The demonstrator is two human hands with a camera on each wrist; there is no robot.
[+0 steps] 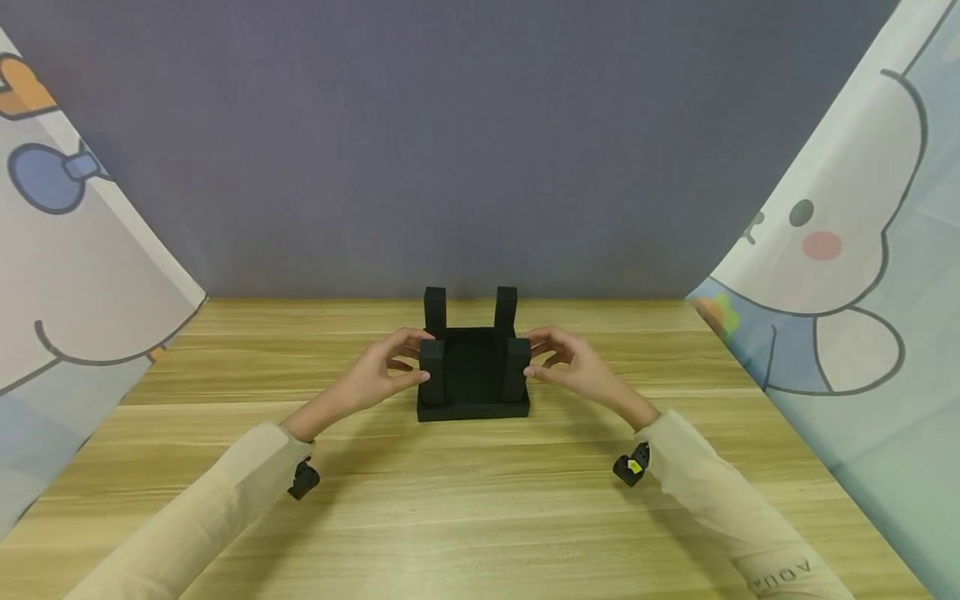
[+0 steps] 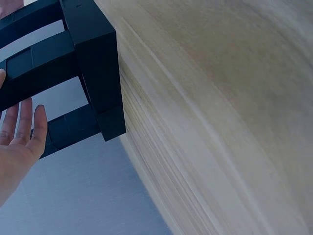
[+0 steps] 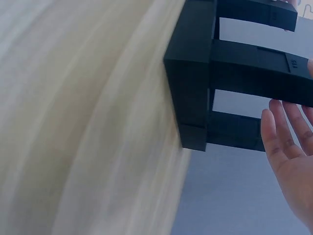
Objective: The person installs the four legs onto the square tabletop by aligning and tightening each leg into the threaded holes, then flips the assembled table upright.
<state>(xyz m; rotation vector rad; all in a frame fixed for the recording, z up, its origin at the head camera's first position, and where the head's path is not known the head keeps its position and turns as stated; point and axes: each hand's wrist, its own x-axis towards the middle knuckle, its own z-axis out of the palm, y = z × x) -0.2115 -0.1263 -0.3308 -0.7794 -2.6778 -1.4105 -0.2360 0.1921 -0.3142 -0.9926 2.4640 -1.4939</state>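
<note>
A black stand [image 1: 472, 412] with a flat square base and upright posts at its corners sits on the wooden table. My left hand [image 1: 381, 369] grips the front left post [image 1: 432, 375] near its top, thumb at the near side and fingers behind. On the other side, my right hand [image 1: 572, 364] holds the front right post [image 1: 516, 371] in the same way. Part of the fingers is hidden behind the posts. In the right wrist view, this post [image 3: 254, 68] carries small raised marks near its top. The left wrist view shows the fingers [image 2: 39, 128] below the left post [image 2: 41, 63].
Two rear posts [image 1: 435, 308] rise behind the hands, near a grey wall panel [image 1: 465, 150] at the table's back edge. Cartoon-printed cloth hangs at the left [image 1: 82, 250] and right [image 1: 840, 275]. Wooden tabletop [image 1: 465, 500] stretches in front of the stand.
</note>
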